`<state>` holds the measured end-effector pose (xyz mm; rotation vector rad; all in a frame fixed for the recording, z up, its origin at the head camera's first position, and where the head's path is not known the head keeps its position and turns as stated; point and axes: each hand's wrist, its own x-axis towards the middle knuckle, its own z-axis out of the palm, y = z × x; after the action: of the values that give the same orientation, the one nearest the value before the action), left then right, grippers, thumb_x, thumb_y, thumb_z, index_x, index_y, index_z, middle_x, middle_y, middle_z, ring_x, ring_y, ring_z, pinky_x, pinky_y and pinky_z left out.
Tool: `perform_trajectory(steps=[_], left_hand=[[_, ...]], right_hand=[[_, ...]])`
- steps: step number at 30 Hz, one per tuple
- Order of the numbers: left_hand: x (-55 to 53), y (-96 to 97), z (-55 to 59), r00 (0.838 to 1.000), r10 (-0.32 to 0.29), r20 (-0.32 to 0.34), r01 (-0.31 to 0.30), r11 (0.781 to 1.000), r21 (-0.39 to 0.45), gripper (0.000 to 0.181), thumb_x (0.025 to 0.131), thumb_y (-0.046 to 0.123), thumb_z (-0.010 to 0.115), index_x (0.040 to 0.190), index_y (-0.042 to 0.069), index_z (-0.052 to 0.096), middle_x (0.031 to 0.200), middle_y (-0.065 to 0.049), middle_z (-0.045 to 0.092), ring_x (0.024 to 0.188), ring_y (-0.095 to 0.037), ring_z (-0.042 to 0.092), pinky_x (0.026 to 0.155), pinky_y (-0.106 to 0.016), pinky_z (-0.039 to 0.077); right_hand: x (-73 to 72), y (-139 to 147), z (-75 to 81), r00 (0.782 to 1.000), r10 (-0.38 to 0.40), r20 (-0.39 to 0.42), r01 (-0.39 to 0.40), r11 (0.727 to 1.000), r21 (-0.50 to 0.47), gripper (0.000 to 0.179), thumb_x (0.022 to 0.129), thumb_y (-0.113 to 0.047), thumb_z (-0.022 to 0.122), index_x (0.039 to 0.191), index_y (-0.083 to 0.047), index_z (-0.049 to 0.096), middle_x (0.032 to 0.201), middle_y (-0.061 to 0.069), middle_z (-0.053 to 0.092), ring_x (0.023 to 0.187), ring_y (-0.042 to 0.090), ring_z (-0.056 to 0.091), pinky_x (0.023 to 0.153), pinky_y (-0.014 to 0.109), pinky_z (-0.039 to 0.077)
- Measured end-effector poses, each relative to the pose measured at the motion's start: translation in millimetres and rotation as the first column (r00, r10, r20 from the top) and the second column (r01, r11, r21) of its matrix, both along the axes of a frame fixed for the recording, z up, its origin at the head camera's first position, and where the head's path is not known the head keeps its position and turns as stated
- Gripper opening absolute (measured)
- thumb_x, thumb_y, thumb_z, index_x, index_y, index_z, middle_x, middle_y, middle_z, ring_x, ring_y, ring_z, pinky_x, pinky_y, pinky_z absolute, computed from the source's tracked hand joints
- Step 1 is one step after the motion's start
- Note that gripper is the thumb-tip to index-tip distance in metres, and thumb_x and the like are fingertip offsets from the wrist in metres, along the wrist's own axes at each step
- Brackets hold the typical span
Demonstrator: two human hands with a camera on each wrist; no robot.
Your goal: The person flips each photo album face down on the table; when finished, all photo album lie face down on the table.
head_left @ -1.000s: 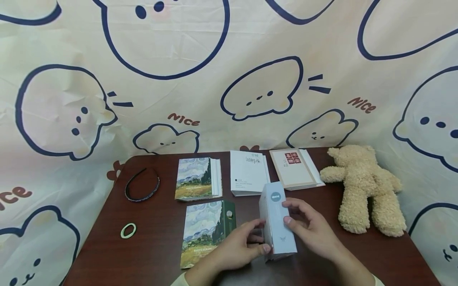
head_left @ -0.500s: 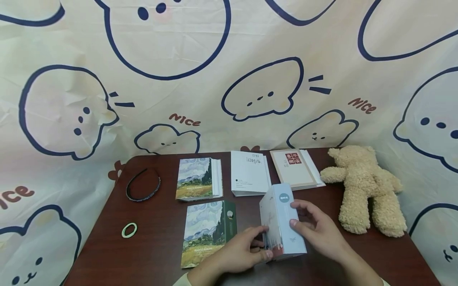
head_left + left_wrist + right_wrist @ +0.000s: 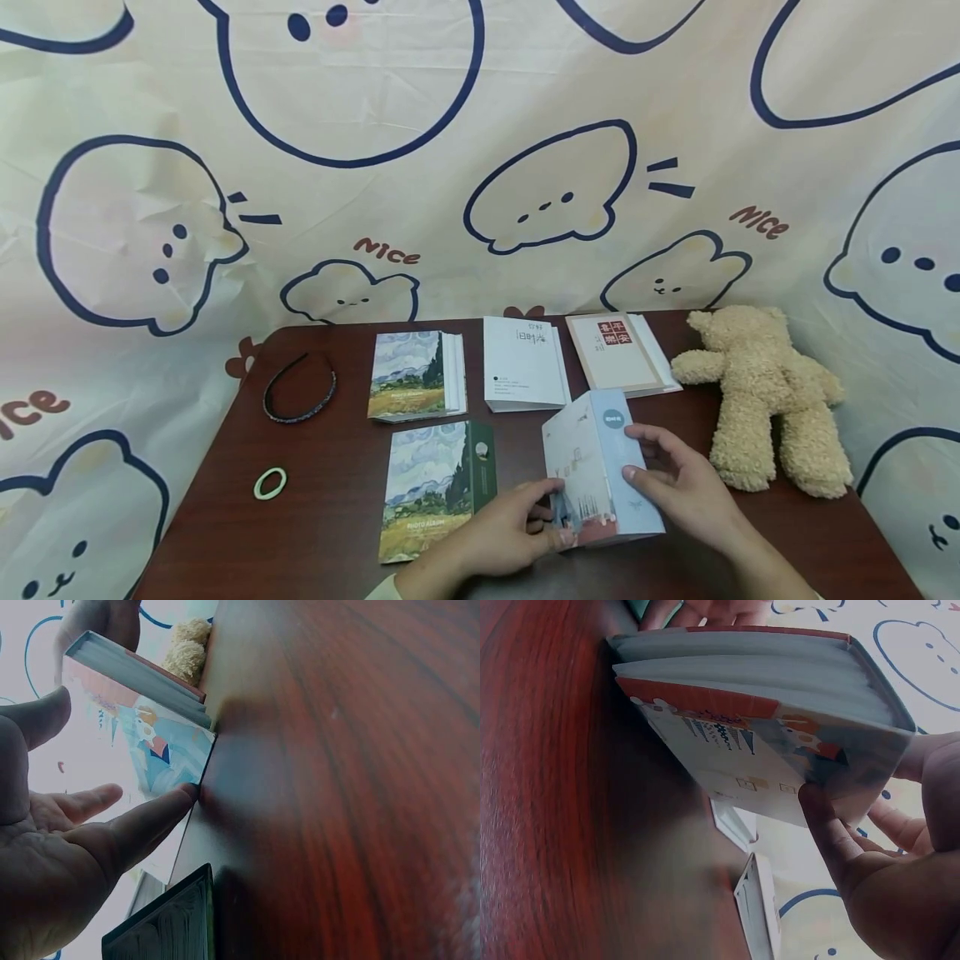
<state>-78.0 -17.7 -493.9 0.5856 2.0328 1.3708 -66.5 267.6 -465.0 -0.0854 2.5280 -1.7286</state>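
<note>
Pale-blue-spined thick book with an illustrated cover (image 3: 592, 467) sits between both hands, tilted, spine up, lower edge down at the dark reddish-brown wood table (image 3: 315, 517); can't tell if its full weight rests there. Right hand (image 3: 690, 483) pinches the spine side: thumb on the blue face, fingers against the right cover. Left hand (image 3: 510, 525) isn't wrapped round anything; fingertips touch the left cover low down, one reaching its bottom edge near the tabletop. So the book lies left of the right-hand grip, most of its body outside it. Pages fan slightly at the near end. Just left: landscape-painted photo album with a green spine (image 3: 427, 492), lying flat, left forearm passing close to its lower right corner. Beyond the held book: white-covered book (image 3: 523, 362) and cream book with a red square print (image 3: 615, 354). Curly beige plush bear (image 3: 765, 392) lies well to the right.
</note>
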Motion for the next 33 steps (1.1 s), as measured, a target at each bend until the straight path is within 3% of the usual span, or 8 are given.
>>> perform_trajectory(steps=[11,19,26,33], left_hand=[[-0.3,-2.1,0.9,0.999,-0.032,-0.044,0.03,0.999,-0.036,0.065,0.099,0.04,0.071,0.156,0.019,0.047,0.148,-0.005,0.055,0.121,-0.016,0.063,0.094,-0.027,0.055],[0.5,-2.8,1.0,0.993,-0.033,-0.11,0.023,0.995,-0.095,0.069,0.098,0.042,0.072,0.156,0.016,0.047,0.139,-0.005,0.062,0.114,-0.012,0.065,0.09,-0.029,0.055],[0.9,-3.4,1.2,0.993,-0.016,-0.119,0.0,0.991,-0.137,0.068,0.098,0.042,0.072,0.156,0.017,0.048,0.126,-0.006,0.068,0.108,-0.011,0.066,0.087,-0.032,0.055],[-0.9,-5.3,0.4,0.986,-0.013,-0.169,-0.017,0.985,-0.173,0.068,0.098,0.043,0.072,0.155,0.014,0.049,0.127,-0.002,0.068,0.106,-0.009,0.064,0.086,-0.032,0.055]], right_hand=[[-0.5,10,-4.8,0.999,-0.033,-0.01,0.033,0.998,0.051,0.054,0.097,-0.017,0.076,0.144,-0.004,0.056,0.132,0.021,0.062,0.111,0.027,0.064,0.077,0.029,0.059],[-0.6,15,-12.5,0.996,-0.077,0.045,0.073,0.994,0.083,0.058,0.096,-0.019,0.077,0.147,-0.005,0.055,0.132,0.02,0.063,0.109,0.023,0.065,0.075,0.028,0.058],[0.7,15,-14.6,0.988,-0.126,0.09,0.11,0.981,0.162,0.06,0.093,-0.024,0.081,0.145,-0.007,0.058,0.129,0.018,0.066,0.108,0.024,0.067,0.075,0.027,0.057],[-0.3,13,-20.3,0.981,-0.138,0.132,0.11,0.973,0.203,0.062,0.091,-0.025,0.082,0.144,-0.005,0.059,0.125,0.017,0.07,0.11,0.025,0.068,0.074,0.027,0.057]])
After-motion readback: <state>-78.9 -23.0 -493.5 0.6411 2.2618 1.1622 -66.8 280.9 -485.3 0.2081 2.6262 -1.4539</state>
